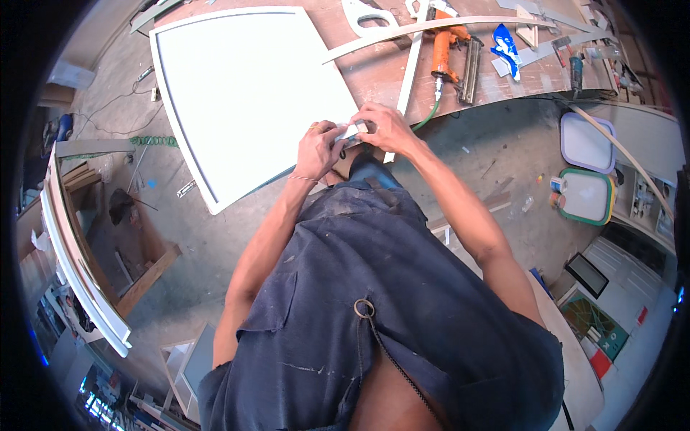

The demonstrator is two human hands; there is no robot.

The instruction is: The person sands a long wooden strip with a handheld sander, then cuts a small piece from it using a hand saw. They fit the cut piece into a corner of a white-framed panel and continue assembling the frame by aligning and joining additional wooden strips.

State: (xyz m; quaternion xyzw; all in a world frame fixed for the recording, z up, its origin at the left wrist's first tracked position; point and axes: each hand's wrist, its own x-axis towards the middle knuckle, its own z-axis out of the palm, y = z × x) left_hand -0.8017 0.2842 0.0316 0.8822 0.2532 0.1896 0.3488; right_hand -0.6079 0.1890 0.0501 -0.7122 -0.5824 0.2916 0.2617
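Both my hands meet at the near right corner of a large white panel [251, 100] with a raised white rim along its edges. Between their fingertips is a small, pale, flat-sided piece [351, 131], partly covered, and its kind does not show. My left hand [318, 153] pinches it from the left, fingers bent. On the other side, my right hand [389, 131] curls its thumb and fingers round its end. Just right of my right hand, a long white strip [409, 82] crosses the bench edge. Beyond it lies an orange nail gun [443, 54] on a green air hose [429, 116].
A curved pale strip [431, 26] lies across the brown workbench [474, 100]. Near it are a blue-and-white packet [506, 52] and a white handsaw handle [370, 18]. Curved white-edged woodwork [86, 280] stands at left. Framed panels [587, 195] lean at right.
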